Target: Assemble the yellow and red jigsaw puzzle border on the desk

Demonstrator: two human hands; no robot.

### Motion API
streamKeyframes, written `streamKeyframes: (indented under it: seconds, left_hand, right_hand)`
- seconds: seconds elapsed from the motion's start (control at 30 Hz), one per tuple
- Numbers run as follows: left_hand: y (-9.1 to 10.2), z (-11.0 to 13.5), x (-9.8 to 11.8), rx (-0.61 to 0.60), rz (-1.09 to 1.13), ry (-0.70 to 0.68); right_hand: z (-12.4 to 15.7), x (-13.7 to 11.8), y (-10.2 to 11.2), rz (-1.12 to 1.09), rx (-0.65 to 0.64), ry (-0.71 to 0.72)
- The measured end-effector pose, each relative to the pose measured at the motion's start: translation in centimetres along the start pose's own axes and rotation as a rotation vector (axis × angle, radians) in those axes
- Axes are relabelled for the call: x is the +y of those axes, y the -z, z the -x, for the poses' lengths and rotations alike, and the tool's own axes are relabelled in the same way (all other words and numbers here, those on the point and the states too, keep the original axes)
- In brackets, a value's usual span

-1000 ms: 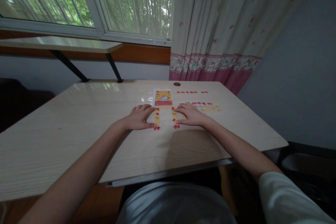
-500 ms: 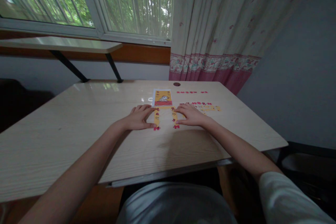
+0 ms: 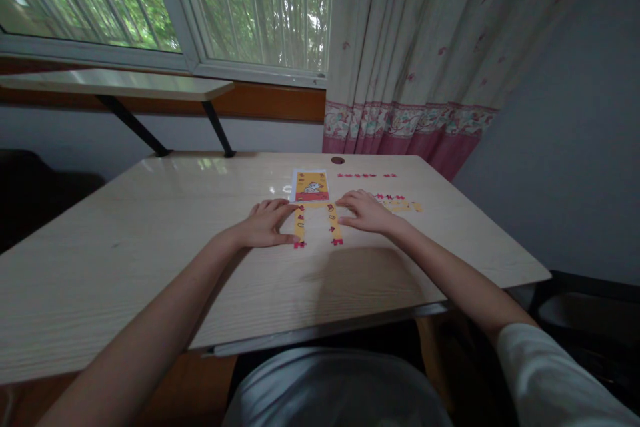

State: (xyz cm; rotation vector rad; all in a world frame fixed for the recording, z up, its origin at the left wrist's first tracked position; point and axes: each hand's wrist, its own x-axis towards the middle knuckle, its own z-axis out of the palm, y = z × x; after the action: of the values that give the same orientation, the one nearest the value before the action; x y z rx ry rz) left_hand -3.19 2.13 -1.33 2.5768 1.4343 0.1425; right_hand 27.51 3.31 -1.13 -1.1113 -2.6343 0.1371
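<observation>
A partly joined jigsaw puzzle (image 3: 334, 219) lies on the table, with yellow strips down both sides and across the top and red pieces at the lower ends. Its middle shows bare tabletop. My left hand (image 3: 270, 223) rests against the left strip, thumb and fingers spread apart along its edge. Just right of the right strip is my right hand (image 3: 364, 212), its thumb and fingers apart with nothing between them. Directly above the puzzle lies a picture card (image 3: 311, 185) showing a white cartoon figure on yellow and red.
Loose red puzzle pieces (image 3: 356, 176) form a row at the back right. Yellow pieces (image 3: 413, 207) and more red pieces (image 3: 395, 197) lie beyond my right hand. A raised shelf (image 3: 150, 85) stands at the back left, and a cable hole (image 3: 338, 161) is near the back edge.
My right hand has shifted slightly up and away from the right strip, its thumb leaving the strip's lower part. My left hand stays in place.
</observation>
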Motion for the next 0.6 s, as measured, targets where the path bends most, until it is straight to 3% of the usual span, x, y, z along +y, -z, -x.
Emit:
streamKeyframes:
  seconds: [0.13, 0.37, 0.6]
  left_hand:
    - [-0.2, 0.0, -0.3, 0.018, 0.014, -0.004]
    - [-0.1, 0.1, -0.4, -0.005, 0.015, -0.012]
    - [0.0, 0.0, -0.2, -0.025, -0.005, -0.005]
  right_hand:
    - [-1.3, 2.9, 0.5, 0.090, 0.067, -0.146]
    - [-4.2, 8.8, 0.4, 0.275, -0.017, -0.407]
    - [-4.9, 9.9, 0.1, 0.276, -0.008, -0.493]
